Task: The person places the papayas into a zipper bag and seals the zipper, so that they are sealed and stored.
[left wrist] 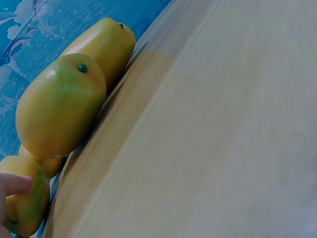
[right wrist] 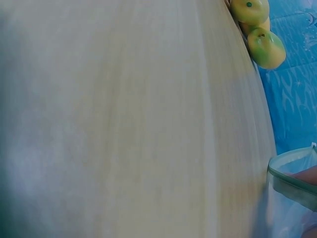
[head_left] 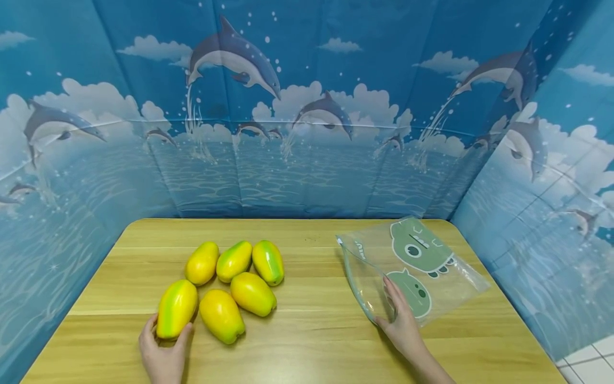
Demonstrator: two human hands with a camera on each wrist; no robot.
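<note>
My left hand is at the front left, its thumb and fingers gripping the near end of a yellow papaya with a green stripe. In the left wrist view a fingertip presses on that papaya's side. Several more papayas lie close beside it, one of them a papaya with a green stem end. On the right, a clear zip bag with green cartoon prints lies on the table. My right hand holds the bag by its mouth, fingers inside the opening and thumb at the green rim.
The wooden table has rounded back corners. Behind it and at both sides hangs a blue curtain printed with dolphins. Bare table top lies between the papayas and the bag. White floor tiles show at the lower right.
</note>
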